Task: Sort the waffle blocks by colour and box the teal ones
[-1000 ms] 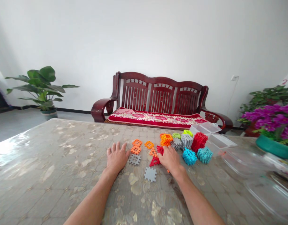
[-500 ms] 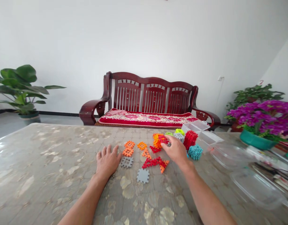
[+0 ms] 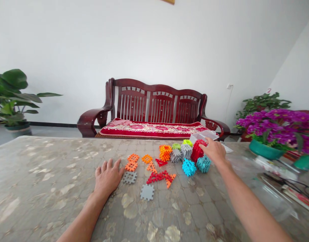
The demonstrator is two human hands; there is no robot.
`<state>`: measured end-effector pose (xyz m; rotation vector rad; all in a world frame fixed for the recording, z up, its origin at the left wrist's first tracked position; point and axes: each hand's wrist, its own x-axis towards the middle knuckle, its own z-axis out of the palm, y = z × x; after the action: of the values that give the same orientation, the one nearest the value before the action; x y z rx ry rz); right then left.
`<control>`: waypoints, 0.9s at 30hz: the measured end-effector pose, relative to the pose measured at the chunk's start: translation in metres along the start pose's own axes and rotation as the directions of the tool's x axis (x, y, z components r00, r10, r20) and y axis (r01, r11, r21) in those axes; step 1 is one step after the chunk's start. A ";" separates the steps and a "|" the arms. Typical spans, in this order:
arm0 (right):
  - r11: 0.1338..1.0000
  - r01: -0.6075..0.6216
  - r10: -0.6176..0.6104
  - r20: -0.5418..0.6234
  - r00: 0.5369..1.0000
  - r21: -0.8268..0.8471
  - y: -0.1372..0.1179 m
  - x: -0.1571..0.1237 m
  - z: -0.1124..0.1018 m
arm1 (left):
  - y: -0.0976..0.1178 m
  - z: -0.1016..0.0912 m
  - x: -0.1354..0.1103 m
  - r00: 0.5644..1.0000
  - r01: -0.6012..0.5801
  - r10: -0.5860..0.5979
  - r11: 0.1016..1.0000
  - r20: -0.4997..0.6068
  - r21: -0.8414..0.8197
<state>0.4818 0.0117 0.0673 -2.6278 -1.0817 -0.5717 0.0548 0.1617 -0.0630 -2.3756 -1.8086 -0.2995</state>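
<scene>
My left hand (image 3: 107, 177) lies flat on the table (image 3: 43, 181), fingers spread, just left of a grey square tile (image 3: 129, 177). My right hand (image 3: 215, 150) reaches far to the right, its fingers curled at the red block cube (image 3: 196, 152) beside a clear plastic box (image 3: 203, 135). Whether it grips anything is hidden. Around it stand cubes built of interlocking tiles: orange (image 3: 165, 152), grey (image 3: 186, 151), two cyan (image 3: 189, 167). Loose flat tiles, orange (image 3: 132, 157), red (image 3: 157, 176) and grey (image 3: 147, 192), lie between my hands.
A clear plastic tray (image 3: 267, 198) lies at the right of the table. A green pot of purple flowers (image 3: 277, 134) stands at the right edge. Behind the table are a dark red wooden bench (image 3: 154, 111) and a leafy plant (image 3: 10, 97).
My right hand has moved from the red tiles in the middle out to the right, past the orange cube to the red cube. The left hand has stayed flat.
</scene>
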 end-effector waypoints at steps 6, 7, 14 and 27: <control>0.949 0.168 -0.142 -0.114 0.983 0.268 -0.022 -0.027 0.007 | 0.000 -0.001 0.000 1.000 0.000 0.000 1.000 0.006 0.000; 0.908 0.213 -0.194 -0.089 0.977 0.359 -0.031 -0.038 0.008 | 0.000 -0.001 0.000 1.000 0.000 0.000 1.000 0.009 0.001; 0.711 0.500 -0.669 0.258 0.697 0.494 -0.081 -0.125 0.020 | 0.001 -0.002 -0.001 1.000 0.016 -0.015 1.000 0.025 -0.021; 0.522 0.354 -0.612 0.052 0.789 0.776 -0.130 -0.152 0.075 | 0.002 -0.004 -0.003 1.000 0.020 -0.019 0.998 0.011 -0.061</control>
<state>0.3102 0.0350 -0.0580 -1.6860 -1.7333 0.2362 0.0557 0.1577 -0.0601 -2.4056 -1.8544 -0.3499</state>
